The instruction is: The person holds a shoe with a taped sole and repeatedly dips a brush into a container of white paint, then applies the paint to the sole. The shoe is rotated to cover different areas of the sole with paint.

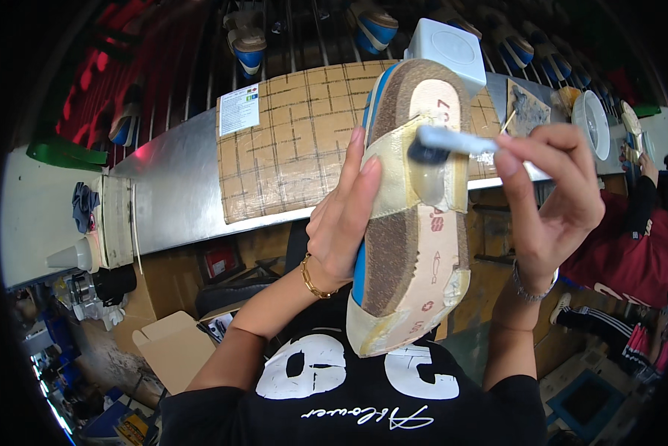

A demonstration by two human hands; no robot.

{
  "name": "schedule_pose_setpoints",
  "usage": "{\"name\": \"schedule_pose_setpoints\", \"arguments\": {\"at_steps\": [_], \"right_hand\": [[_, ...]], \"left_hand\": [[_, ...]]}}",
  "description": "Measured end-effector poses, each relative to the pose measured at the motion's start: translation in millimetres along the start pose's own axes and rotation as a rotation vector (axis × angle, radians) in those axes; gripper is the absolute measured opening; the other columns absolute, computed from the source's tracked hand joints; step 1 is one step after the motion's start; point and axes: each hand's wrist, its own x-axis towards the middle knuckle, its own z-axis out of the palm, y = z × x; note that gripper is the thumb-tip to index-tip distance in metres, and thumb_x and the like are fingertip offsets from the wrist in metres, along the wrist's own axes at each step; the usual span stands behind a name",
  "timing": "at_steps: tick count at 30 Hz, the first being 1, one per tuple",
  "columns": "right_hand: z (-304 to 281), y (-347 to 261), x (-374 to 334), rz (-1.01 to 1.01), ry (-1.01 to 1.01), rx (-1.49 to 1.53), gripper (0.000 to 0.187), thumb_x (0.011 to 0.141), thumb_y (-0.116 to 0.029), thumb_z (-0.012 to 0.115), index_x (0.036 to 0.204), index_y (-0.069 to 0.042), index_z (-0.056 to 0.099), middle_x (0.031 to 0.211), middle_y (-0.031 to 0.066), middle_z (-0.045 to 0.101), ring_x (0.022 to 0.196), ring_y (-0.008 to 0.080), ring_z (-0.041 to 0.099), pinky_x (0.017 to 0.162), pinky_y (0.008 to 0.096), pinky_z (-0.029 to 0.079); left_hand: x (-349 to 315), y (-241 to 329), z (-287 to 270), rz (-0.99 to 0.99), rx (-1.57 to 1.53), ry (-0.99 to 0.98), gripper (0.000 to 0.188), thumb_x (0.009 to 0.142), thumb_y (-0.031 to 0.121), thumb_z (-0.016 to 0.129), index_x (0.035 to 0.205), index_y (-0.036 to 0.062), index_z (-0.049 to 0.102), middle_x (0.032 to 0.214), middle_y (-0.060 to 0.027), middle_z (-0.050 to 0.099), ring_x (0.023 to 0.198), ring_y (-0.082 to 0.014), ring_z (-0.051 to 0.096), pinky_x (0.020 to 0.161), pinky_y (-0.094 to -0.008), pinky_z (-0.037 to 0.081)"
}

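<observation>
We have one brown, cork-textured shoe with a blue side, a cream band and a pale beige strip down its underside (404, 227), held up in the air in front of our chest, just past the near edge of the long, silvery metal surface (174, 178) as we look down. Its underside faces us, and its long axis runs nearly straight away from our body, leaning only slightly to the right at the far end. The rounded end with the brown border points away from us, and the cream-covered end points back at our chest.

Our left hand (341, 223) grasps the shoe by its left edge, fingers laid over the cream band. Our right hand (549, 193) pinches one brush with a pale blue-grey handle and a dark head (456, 140); the handle lies crosswise to the shoe, its head at the cream band, though blur keeps us from telling whether it touches.

On the surface we count one brown cardboard sheet with dark crossing lines (289, 156), one white boxy container (442, 48) and one round white bowl (590, 123). Beyond stand at least five blue-sided brown shoes (246, 52) on dark bars
</observation>
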Motion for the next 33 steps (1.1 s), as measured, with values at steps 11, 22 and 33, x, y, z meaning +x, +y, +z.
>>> {"name": "schedule_pose_setpoints", "arguments": {"at_steps": [11, 22, 33], "right_hand": [[-16, -1, 8, -0.21, -0.027, -0.072, 0.028, 0.069, 0.008, 0.077, 0.096, 0.001, 0.076, 0.096, 0.012, 0.061, 0.084, 0.0176, 0.055, 0.071, 0.0256, 0.043], [-24, 7, 8, -0.157, -0.185, 0.058, 0.027, 0.067, 0.004, 0.076, 0.094, 0.0, 0.076, 0.094, 0.0126, 0.06, 0.084, 0.0177, 0.055, 0.071, 0.0255, 0.04], [-27, 5, 3, -0.111, -0.281, 0.134, 0.029, 0.058, 0.0, 0.076, 0.087, -0.002, 0.077, 0.093, 0.0135, 0.059, 0.085, 0.0208, 0.054, 0.074, 0.0289, 0.039]], "left_hand": [[6, 19, -19, -0.013, 0.03, -0.081, 0.072, 0.088, 0.019, 0.066, 0.147, -0.0031, 0.033, 0.142, -0.034, 0.043, 0.116, -0.0377, 0.061, 0.091, -0.0395, 0.056], [8, 27, -24, -0.021, 0.034, -0.11, 0.064, 0.092, 0.017, 0.058, 0.148, -0.0019, 0.032, 0.145, -0.0324, 0.04, 0.117, -0.0374, 0.06, 0.092, -0.0389, 0.054], [14, 40, -31, -0.167, -0.047, -0.213, 0.06, 0.098, 0.024, 0.045, 0.151, 0.0021, 0.025, 0.151, -0.0276, 0.035, 0.123, -0.0351, 0.055, 0.098, -0.0392, 0.05]]}}
